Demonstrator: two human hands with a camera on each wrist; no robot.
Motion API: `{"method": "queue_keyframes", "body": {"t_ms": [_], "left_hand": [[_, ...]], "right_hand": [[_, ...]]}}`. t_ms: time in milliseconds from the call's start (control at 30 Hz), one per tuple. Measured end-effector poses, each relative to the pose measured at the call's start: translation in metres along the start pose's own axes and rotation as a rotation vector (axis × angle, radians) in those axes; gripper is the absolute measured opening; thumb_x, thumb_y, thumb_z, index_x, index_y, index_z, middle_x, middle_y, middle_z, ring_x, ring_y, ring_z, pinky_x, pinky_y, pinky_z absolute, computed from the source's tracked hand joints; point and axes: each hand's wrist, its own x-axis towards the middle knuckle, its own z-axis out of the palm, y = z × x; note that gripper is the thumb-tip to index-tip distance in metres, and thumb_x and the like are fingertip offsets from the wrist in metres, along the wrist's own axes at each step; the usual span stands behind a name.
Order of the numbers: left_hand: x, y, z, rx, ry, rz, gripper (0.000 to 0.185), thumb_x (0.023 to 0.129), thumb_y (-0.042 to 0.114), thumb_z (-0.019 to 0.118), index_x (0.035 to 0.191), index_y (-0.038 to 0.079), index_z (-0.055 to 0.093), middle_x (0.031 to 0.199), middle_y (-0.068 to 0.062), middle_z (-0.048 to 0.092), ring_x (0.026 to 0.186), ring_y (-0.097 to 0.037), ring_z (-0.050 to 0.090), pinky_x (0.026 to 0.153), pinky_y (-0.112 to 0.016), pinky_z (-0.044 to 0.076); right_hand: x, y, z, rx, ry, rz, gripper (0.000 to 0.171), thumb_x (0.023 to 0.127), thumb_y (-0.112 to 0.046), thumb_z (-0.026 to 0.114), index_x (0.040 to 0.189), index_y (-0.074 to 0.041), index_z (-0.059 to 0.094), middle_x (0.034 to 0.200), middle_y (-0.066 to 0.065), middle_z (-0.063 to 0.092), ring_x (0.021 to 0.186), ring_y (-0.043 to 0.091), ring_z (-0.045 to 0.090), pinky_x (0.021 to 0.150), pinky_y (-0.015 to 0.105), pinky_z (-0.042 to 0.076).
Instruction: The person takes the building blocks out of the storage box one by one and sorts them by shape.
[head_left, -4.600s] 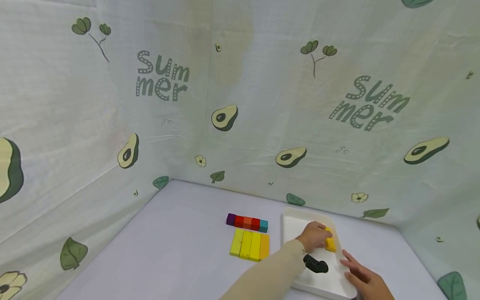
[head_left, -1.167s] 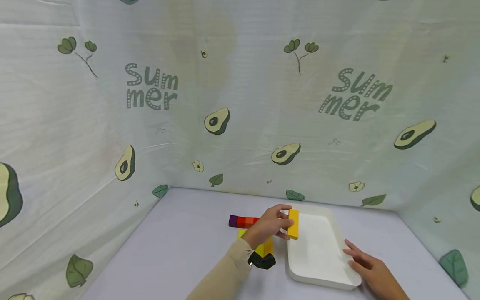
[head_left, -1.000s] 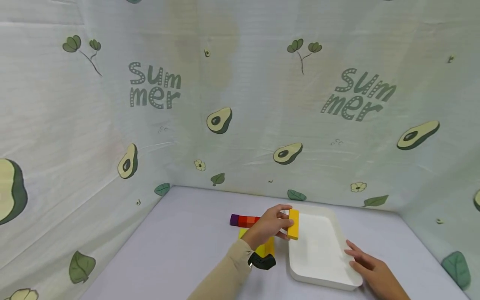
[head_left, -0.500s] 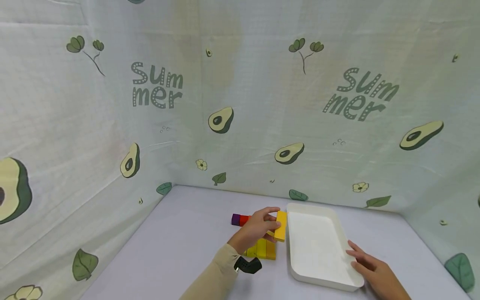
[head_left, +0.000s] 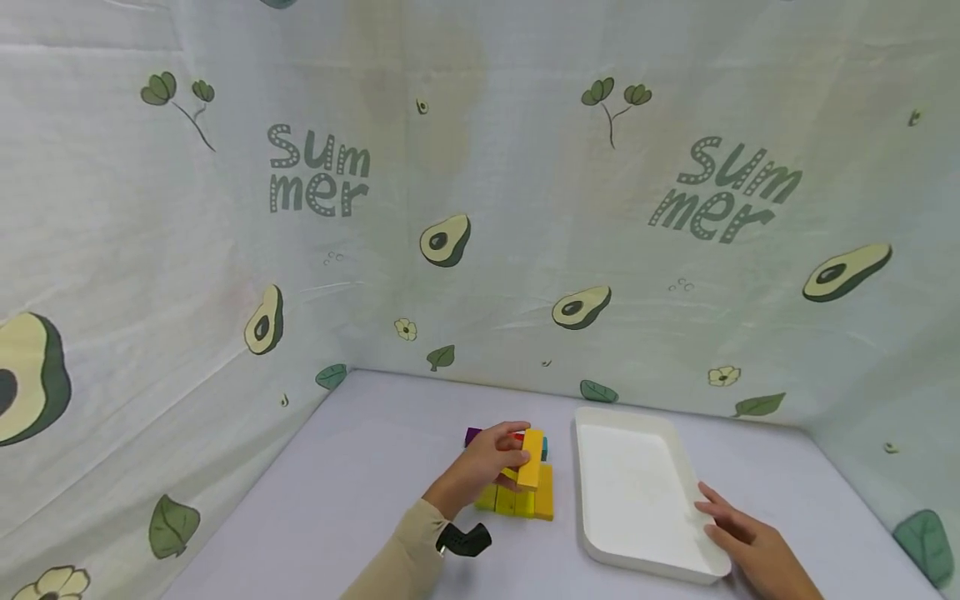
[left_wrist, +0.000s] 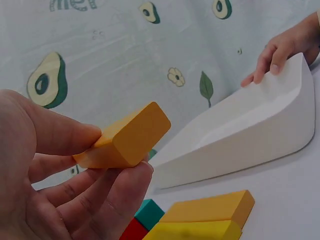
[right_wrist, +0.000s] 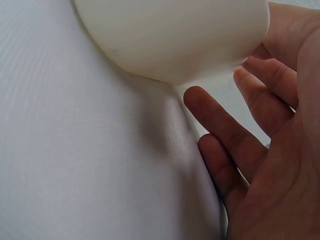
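My left hand (head_left: 476, 467) pinches an orange-yellow wooden block (head_left: 531, 460) between thumb and fingers, raised above several yellow blocks. In the left wrist view, the held block (left_wrist: 135, 135) points its end face toward the tray. Beneath it lie the yellow blocks (head_left: 506, 502) side by side, with an orange block (head_left: 544, 493) at their right end. Behind them is a row of cubes, partly hidden by my hand; a purple cube (head_left: 472, 435) and a teal cube (head_left: 544, 448) show. My right hand (head_left: 753, 546) rests with loosely bent fingers against the right rim of the white tray (head_left: 652, 565).
The tray stands to the right of the blocks on a pale table (head_left: 322, 500), with a strip of tabletop between them. A printed cloth (head_left: 510, 167) hangs behind and at both sides. On my left wrist is a black device (head_left: 465, 540).
My left hand has lifted the orange-yellow block out of the tray and carried it left, over the yellow blocks. My right hand has stayed at the tray's right edge.
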Motion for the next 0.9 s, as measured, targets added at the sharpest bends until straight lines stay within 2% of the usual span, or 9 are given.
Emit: {"method": "queue_keyframes", "body": {"t_ms": [267,333,400,467,500,533,667,733,900], "left_hand": [[-0.008,-0.004,-0.027,-0.013,0.041,-0.017,0.052,0.096,0.017,0.069,0.145,0.019,0.052,0.120,-0.010,0.060,0.096,-0.026,0.062,0.075,-0.037,0.059],[-0.011,-0.006,-0.032,-0.014,0.042,-0.028,0.052,0.096,0.018,0.068,0.146,0.019,0.052,0.120,-0.009,0.060,0.096,-0.026,0.062,0.076,-0.037,0.059],[-0.013,-0.008,-0.035,-0.028,0.041,-0.039,0.052,0.096,0.019,0.069,0.145,0.019,0.052,0.119,-0.009,0.060,0.096,-0.026,0.062,0.076,-0.037,0.059],[-0.014,-0.012,-0.037,-0.042,0.035,-0.040,0.053,0.096,0.019,0.068,0.146,0.018,0.051,0.117,-0.010,0.060,0.096,-0.027,0.062,0.077,-0.037,0.059],[-0.014,-0.013,-0.038,-0.049,0.036,-0.041,0.053,0.096,0.019,0.069,0.146,0.018,0.051,0.116,-0.010,0.060,0.095,-0.027,0.062,0.077,-0.037,0.059],[-0.014,-0.015,-0.039,-0.053,0.036,-0.044,0.053,0.096,0.019,0.069,0.146,0.017,0.051,0.116,-0.010,0.061,0.095,-0.027,0.063,0.077,-0.037,0.059],[-0.012,-0.025,-0.049,-0.027,0.051,-0.048,0.053,0.097,0.020,0.068,0.146,0.014,0.050,0.116,-0.011,0.062,0.094,-0.027,0.063,0.077,-0.036,0.059],[-0.012,-0.030,-0.055,-0.002,0.078,-0.066,0.052,0.096,0.021,0.068,0.145,0.015,0.051,0.116,-0.010,0.063,0.092,-0.026,0.063,0.075,-0.036,0.059],[-0.013,-0.041,-0.067,0.069,0.145,-0.101,0.051,0.094,0.025,0.071,0.142,0.018,0.056,0.118,-0.011,0.062,0.089,-0.025,0.064,0.072,-0.034,0.058]], "right_hand": [[0.003,-0.001,0.004,0.039,-0.002,0.017,0.053,0.096,-0.050,0.063,0.133,-0.013,0.066,0.151,0.003,0.041,0.114,-0.019,0.037,0.085,0.003,0.037],[0.004,-0.002,0.004,0.023,-0.020,0.047,0.056,0.095,-0.053,0.062,0.134,-0.012,0.065,0.151,0.003,0.039,0.120,-0.011,0.041,0.084,0.005,0.038],[0.003,-0.002,0.003,-0.003,-0.038,0.075,0.060,0.095,-0.055,0.061,0.136,-0.012,0.064,0.152,0.003,0.038,0.127,0.004,0.044,0.084,0.007,0.040],[0.003,-0.002,0.002,-0.015,-0.054,0.093,0.062,0.095,-0.056,0.059,0.137,-0.011,0.063,0.153,0.004,0.037,0.132,0.018,0.041,0.085,0.009,0.042],[0.003,-0.002,0.002,-0.018,-0.059,0.100,0.063,0.095,-0.057,0.059,0.137,-0.010,0.062,0.153,0.005,0.037,0.133,0.021,0.041,0.084,0.010,0.043],[0.003,-0.002,0.002,-0.017,-0.060,0.104,0.064,0.095,-0.057,0.059,0.138,-0.010,0.062,0.153,0.005,0.036,0.133,0.020,0.041,0.084,0.010,0.044],[0.003,-0.002,0.003,-0.004,-0.055,0.097,0.063,0.095,-0.057,0.060,0.137,-0.010,0.062,0.153,0.005,0.037,0.122,-0.007,0.039,0.085,0.009,0.043],[0.002,-0.001,0.003,0.001,-0.053,0.089,0.063,0.095,-0.056,0.060,0.137,-0.010,0.063,0.153,0.006,0.037,0.115,-0.016,0.036,0.084,0.009,0.043],[0.001,0.001,0.003,0.003,-0.031,0.060,0.059,0.095,-0.054,0.061,0.136,-0.011,0.064,0.152,0.005,0.038,0.111,-0.022,0.033,0.083,0.006,0.040]]}}
